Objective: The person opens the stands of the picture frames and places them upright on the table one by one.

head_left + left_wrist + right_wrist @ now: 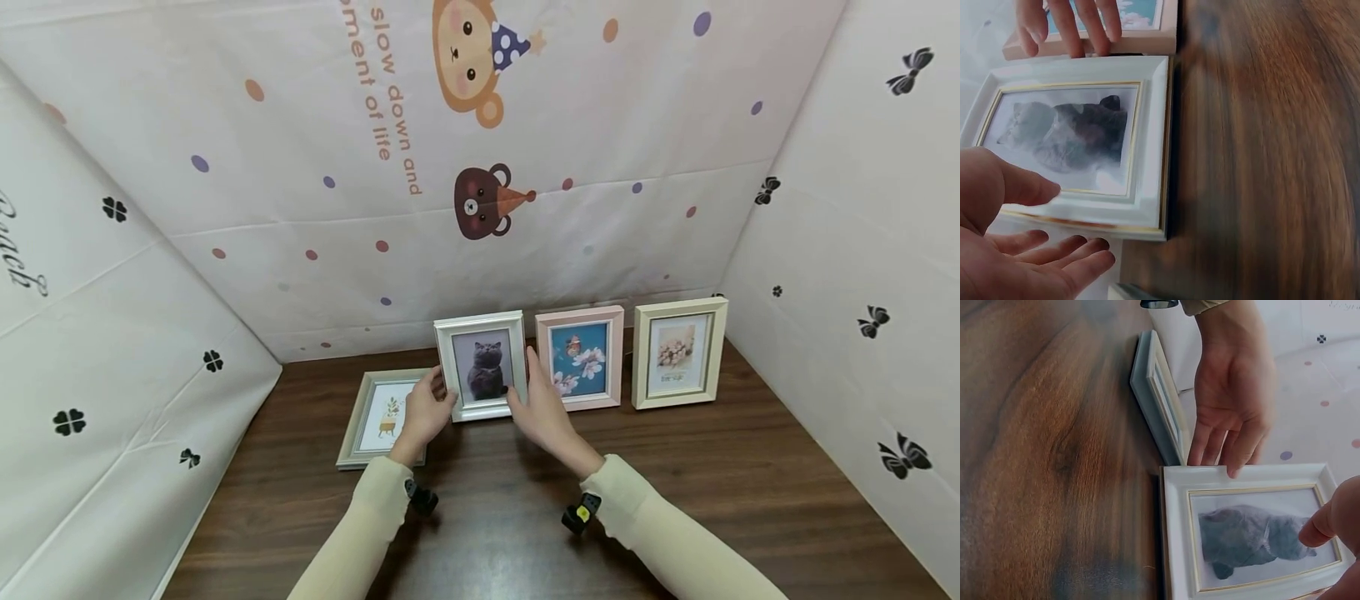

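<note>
A white photo frame (480,410) with a gold inner line and a grey cat picture stands upright between both hands. My left hand (427,412) is at its left edge. The left thumb lies in front of the border, and the straight fingers extend along the side. My right hand (543,412) flanks the right edge, its fingers extended between this frame and the pink photo frame (615,358). In the right wrist view, the right thumb (1317,530) is over the picture; its other fingers are out of view there. How firmly either hand presses cannot be told.
A pale green-grey frame (365,417) with a plant picture lies at the left, partly behind the left hand. The cream frame (641,358) stands at the right. All are on a brown wooden table (750,492), with patterned cloth walls (315,275) behind and beside.
</note>
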`<action>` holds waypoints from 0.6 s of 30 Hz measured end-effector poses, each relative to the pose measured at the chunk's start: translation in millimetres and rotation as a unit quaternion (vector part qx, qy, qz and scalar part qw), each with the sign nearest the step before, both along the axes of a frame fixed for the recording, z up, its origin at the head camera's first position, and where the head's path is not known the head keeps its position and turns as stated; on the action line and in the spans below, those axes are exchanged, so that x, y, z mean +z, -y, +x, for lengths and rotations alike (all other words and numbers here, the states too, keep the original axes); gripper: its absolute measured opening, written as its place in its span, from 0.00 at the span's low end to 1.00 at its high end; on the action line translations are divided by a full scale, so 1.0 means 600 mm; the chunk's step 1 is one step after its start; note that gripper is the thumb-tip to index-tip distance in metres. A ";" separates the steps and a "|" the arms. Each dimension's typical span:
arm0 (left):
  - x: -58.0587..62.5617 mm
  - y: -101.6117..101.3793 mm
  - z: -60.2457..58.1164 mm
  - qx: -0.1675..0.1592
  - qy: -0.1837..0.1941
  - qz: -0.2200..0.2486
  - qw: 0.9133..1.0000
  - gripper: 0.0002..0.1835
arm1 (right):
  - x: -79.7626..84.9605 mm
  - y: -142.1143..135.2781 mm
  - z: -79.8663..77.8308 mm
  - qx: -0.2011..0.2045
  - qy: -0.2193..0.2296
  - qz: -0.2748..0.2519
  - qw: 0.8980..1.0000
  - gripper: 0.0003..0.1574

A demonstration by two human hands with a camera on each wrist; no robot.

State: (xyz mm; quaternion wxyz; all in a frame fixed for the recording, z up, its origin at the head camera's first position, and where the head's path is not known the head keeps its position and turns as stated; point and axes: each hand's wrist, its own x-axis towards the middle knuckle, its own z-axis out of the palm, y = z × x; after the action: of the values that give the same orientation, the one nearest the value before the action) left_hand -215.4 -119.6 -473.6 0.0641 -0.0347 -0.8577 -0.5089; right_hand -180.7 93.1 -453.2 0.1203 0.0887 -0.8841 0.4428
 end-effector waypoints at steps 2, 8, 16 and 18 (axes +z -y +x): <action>0.003 0.007 0.003 0.003 -0.001 -0.006 1.000 0.31 | 0.003 0.000 0.007 0.006 -0.008 0.009 1.000 0.50; 0.014 0.037 0.017 0.023 -0.023 -0.030 0.999 0.32 | 0.017 0.015 0.026 0.030 -0.044 0.039 0.998 0.48; 0.020 0.081 0.031 0.057 -0.063 -0.055 0.995 0.31 | 0.039 0.052 0.045 0.059 -0.058 0.065 0.994 0.43; 0.023 0.091 0.030 0.064 -0.070 -0.059 0.994 0.31 | 0.044 0.064 0.046 0.072 -0.053 0.069 0.994 0.42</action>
State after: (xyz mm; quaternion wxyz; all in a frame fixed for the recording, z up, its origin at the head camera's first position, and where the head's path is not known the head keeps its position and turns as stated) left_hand -197.1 -174.4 -460.0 0.1540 -0.0191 -0.8802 -0.4485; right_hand -153.2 54.7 -427.0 0.1284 0.1837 -0.8962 0.3828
